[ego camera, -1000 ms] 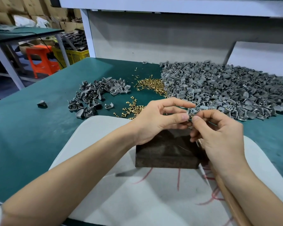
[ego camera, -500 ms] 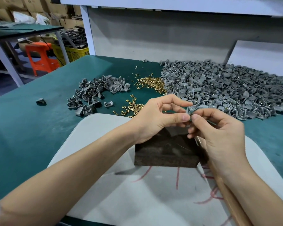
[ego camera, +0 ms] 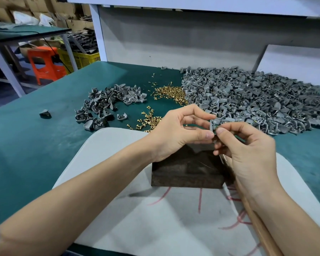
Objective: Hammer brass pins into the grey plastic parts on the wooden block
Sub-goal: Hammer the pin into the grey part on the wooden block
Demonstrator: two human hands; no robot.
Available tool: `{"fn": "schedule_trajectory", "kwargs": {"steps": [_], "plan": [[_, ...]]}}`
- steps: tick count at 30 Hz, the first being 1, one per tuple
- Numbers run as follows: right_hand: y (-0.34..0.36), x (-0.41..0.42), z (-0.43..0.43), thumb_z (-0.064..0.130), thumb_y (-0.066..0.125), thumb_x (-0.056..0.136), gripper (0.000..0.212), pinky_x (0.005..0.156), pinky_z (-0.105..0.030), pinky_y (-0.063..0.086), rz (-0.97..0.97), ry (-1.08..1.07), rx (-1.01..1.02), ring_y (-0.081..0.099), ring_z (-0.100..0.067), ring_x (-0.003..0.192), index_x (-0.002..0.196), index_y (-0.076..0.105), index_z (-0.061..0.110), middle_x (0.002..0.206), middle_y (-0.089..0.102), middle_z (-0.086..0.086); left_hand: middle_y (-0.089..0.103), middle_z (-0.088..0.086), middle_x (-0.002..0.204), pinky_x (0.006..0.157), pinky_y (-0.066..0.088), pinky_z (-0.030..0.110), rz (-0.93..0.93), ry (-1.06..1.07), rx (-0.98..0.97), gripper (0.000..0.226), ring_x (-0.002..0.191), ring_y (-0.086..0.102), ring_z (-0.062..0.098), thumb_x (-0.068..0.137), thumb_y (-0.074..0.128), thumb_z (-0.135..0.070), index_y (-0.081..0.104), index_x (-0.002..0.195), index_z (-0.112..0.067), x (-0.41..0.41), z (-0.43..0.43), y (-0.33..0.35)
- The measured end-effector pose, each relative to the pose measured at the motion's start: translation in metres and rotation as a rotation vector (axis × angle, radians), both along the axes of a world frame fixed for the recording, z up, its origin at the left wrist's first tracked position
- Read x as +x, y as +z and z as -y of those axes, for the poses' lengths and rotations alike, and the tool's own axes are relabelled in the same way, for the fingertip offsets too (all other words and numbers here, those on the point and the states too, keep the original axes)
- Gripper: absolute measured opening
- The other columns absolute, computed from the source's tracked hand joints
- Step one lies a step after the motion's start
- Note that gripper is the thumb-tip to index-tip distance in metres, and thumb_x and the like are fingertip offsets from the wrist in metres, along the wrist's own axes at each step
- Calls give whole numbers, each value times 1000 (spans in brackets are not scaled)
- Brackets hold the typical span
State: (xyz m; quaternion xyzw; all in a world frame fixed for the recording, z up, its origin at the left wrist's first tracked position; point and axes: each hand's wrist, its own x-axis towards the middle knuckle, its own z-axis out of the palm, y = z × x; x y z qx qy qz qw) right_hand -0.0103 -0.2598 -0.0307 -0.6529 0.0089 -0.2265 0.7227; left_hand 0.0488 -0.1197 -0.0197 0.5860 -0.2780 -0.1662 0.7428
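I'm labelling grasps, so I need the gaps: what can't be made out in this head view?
Head view:
- Pin: whether the right hand pinches one against the part the left hand holds; too small, behind its fingers.
- Hammer head: hidden under the right hand; only the handle shows, cut by the bottom edge.
- Block top: partly covered by both hands.

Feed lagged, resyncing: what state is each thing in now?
Left hand: pinches small grey plastic part, lifted.
Right hand: pinches the part's lower edge.
Dark wooden block: on white board, visible top bare.
Wooden hammer handle: under right forearm; whether held, unclear.
Brass pins: loose heap on green table.
Grey plastic parts: large pile, small pile.
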Motion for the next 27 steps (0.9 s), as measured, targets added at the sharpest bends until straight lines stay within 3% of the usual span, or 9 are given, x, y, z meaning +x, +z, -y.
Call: {"fn": "schedule_trajectory", "kwargs": {"steps": [27], "plan": [[5,0,6,-4,64,82,22,43,-19,46,-24,-1,-85,53,-11,42,66,67,11,47,58,-4,61,12,80,67,59,29,35,41,32,30,66,65,16,73,65,19,60,83,-9,-4,3,2]]}}
